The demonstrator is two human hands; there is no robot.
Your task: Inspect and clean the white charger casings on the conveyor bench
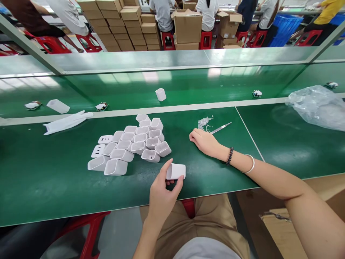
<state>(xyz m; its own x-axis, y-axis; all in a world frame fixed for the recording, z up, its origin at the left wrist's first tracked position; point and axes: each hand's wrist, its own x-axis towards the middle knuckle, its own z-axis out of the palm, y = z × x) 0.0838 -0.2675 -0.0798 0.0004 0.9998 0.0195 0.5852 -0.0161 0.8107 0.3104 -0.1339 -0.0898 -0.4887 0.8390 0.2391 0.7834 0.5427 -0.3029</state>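
Observation:
My left hand (163,187) grips a white plastic housing (176,171) by its sides, between thumb and fingers, just above the front of the green bench. Out to the right, my right hand (203,141) rests low on the bench with its fingers curled together; whatever they hold, if anything, is hidden. Just beyond those fingers lies a small heap of tiny clear pieces (204,123). A slim silver pointed tool (221,127) lies beside the heap, its near end close to my right hand. Left of my hands stand several similar white housings (124,145) in a tight cluster, mostly open end up.
A white glove (67,122) lies at the left. Along the back strip sit a lone housing (161,94), another housing (58,106) and small circuit boards (101,106). A clear plastic bag (318,106) covers the right rear. Beyond the bench are seated people and stacked cartons (113,25).

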